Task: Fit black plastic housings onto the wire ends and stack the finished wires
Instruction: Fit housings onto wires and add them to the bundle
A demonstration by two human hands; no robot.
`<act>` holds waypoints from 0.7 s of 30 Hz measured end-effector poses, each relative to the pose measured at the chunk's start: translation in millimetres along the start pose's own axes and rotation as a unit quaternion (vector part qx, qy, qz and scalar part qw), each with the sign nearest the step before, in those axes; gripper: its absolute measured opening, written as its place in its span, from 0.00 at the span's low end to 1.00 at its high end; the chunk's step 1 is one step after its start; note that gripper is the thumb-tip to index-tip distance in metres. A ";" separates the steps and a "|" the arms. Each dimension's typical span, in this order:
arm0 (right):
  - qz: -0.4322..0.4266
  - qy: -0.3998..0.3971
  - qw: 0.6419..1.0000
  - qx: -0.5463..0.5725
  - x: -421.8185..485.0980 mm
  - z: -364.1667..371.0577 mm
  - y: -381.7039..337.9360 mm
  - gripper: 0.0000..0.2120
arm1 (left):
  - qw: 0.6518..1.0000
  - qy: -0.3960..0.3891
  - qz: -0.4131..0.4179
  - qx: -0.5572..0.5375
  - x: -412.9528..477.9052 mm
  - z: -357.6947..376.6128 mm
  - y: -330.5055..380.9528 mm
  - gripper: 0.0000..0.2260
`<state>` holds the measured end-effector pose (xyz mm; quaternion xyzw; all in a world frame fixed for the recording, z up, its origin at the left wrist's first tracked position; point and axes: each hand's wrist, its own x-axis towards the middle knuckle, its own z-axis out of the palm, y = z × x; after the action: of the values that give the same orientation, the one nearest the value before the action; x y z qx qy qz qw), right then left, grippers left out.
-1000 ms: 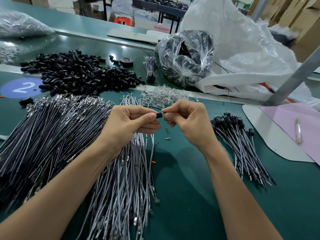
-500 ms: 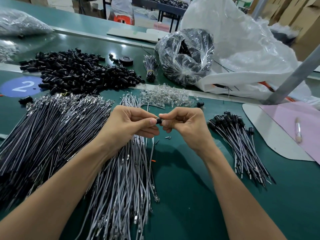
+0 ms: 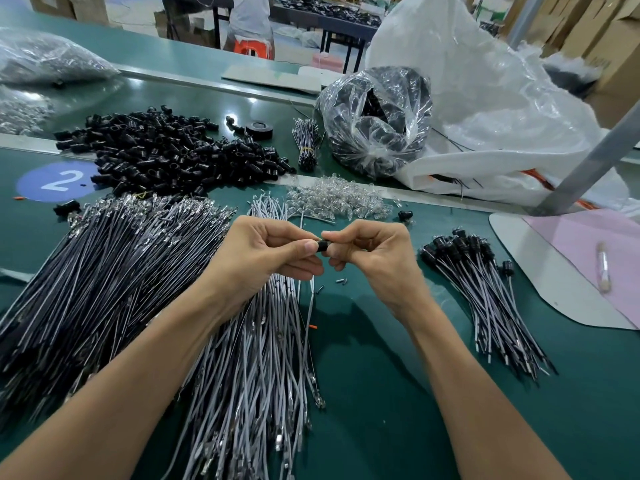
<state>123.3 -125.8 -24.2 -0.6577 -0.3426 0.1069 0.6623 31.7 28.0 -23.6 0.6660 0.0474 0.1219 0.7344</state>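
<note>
Nearest you, the pile of grey wires (image 3: pixel 256 358) is lying fanned across the counter (image 3: pixel 381 393), running under your left forearm. Just beyond it, your left hand (image 3: pixel 263 261) and right hand (image 3: pixel 374 258) are meeting fingertip to fingertip above the counter. The black housing (image 3: pixel 322 245) is sitting between them, with each grip pinching one end of it and the other fingers curling in.

Risks, as a judgement:
- If you are pushing off-axis, the terminal is likely to bend or seat only partly.
- So small a pinch is leaving little hold, and a slip is likely to drop the housing among the grey wires.
- Your left forearm may be dragging loose wires out of line.

To the right, the stack of finished wires (image 3: pixel 485 289) is lying well apart from your hands, with its housings pointing far. To the left, the black wires (image 3: pixel 104 271) are lying in a wide fan. Farther off, the loose housings (image 3: pixel 166 150) and the clear bulbs (image 3: pixel 336 199) are sitting in heaps.

Hidden or unclear:
- Your fingers are covering the wire that is entering the housing, so whether it is seating fully cannot be told.
- The clear bag (image 3: pixel 374 123) at the far right is showing dark contents that are hard to make out.
</note>
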 end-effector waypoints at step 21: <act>0.027 0.014 0.933 0.360 -3.7 -35.3 -36.4 0.10 | 0.996 0.051 -0.003 -0.075 0.3 -6.7 8.5 0.13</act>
<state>130.3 -160.3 12.6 -0.3859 -0.2540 0.2314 0.8562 29.4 35.2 -15.9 0.6016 0.0777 0.1565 0.7794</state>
